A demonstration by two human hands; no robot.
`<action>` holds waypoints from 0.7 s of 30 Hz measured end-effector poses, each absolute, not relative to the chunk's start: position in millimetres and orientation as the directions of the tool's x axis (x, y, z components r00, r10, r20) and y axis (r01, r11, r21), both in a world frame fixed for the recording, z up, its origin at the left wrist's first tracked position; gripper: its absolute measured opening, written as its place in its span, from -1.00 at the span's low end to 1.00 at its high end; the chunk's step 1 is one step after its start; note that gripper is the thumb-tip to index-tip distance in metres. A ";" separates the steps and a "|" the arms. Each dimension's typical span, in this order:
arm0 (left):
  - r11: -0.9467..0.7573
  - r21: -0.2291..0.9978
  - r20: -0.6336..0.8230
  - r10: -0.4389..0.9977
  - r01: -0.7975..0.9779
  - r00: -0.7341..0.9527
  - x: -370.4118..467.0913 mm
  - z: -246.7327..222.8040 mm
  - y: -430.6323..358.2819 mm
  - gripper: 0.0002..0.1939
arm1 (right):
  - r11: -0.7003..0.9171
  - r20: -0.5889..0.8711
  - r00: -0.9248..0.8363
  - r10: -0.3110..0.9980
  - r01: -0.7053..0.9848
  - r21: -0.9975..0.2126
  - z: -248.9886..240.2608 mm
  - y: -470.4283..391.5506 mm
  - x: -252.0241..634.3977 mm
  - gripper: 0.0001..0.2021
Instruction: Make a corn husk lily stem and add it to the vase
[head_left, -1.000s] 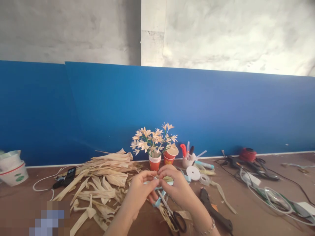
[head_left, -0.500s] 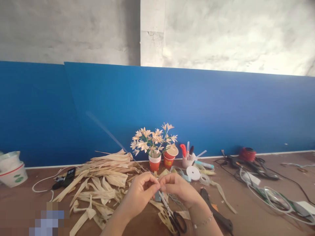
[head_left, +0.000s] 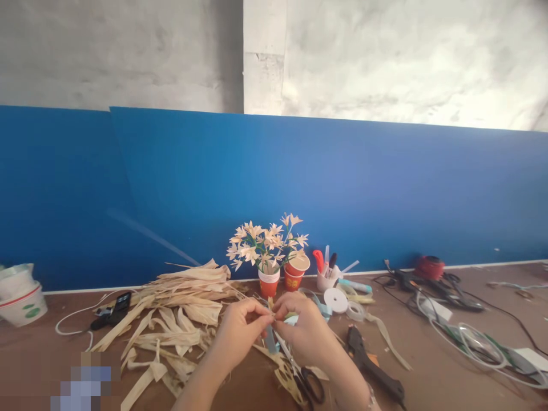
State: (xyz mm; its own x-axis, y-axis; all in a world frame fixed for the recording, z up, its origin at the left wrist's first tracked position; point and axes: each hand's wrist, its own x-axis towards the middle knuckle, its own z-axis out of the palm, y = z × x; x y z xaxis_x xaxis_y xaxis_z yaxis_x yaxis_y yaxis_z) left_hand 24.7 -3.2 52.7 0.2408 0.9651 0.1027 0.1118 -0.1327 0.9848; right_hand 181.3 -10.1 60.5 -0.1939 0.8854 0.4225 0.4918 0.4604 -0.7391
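My left hand [head_left: 244, 328] and my right hand [head_left: 297, 325] meet fingertip to fingertip over the middle of the table, both closed in a pinch. Whatever sits between the fingers is too small to make out. Just below them lie black-handled scissors [head_left: 310, 387], blades pointing up toward my hands. Behind, pale flowers [head_left: 257, 242] on green stems stand in a stack of red and white paper cups [head_left: 269, 283]. Dried corn husks [head_left: 188, 314] spread in a heap to the left of my left hand.
A black glue gun [head_left: 372, 365] lies to the right of my right arm. Tape rolls [head_left: 336, 301] and a white cup of pens [head_left: 326, 282] stand behind. Cables [head_left: 475, 348] tangle at right; a white tub [head_left: 25, 305] stands far left. A blue partition [head_left: 342, 182] closes the back.
Both hands have shifted slightly left, still pinched together. My right forearm has dropped and its bracelet is now near the bottom edge. A thin, faint strip at the left has swung lower.
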 end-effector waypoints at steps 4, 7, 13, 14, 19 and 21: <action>-0.110 0.990 0.080 0.952 0.086 0.296 20.8 57.5 -4.3 -0.87 | 0.398 0.312 -0.266 0.912 0.396 -0.828 60.7 -10.3 185.9 -0.89; -0.136 0.988 0.101 0.931 0.078 0.350 19.4 58.9 -6.2 -0.90 | 0.351 0.241 -0.324 0.915 0.344 -0.871 64.5 -12.7 189.7 -0.89; -0.181 0.981 0.137 0.896 0.066 0.422 17.7 58.6 -9.7 -0.93 | 0.271 0.138 -0.420 0.897 0.276 -0.922 69.7 -17.3 194.0 -0.87; -0.193 0.978 0.145 0.894 0.073 0.424 17.9 58.7 -10.1 -0.93 | 0.258 0.125 -0.424 0.897 0.272 -0.927 68.9 -17.4 194.2 -0.88; -0.278 0.947 0.206 0.910 0.162 0.359 20.5 58.3 -9.4 -0.90 | 0.255 0.136 -0.300 0.944 0.404 -0.879 62.9 -17.2 190.5 -0.93; -0.303 0.934 0.231 0.917 0.190 0.325 21.0 57.8 -8.3 -0.90 | 0.310 0.223 -0.234 0.946 0.461 -0.832 62.4 -17.7 187.3 -0.95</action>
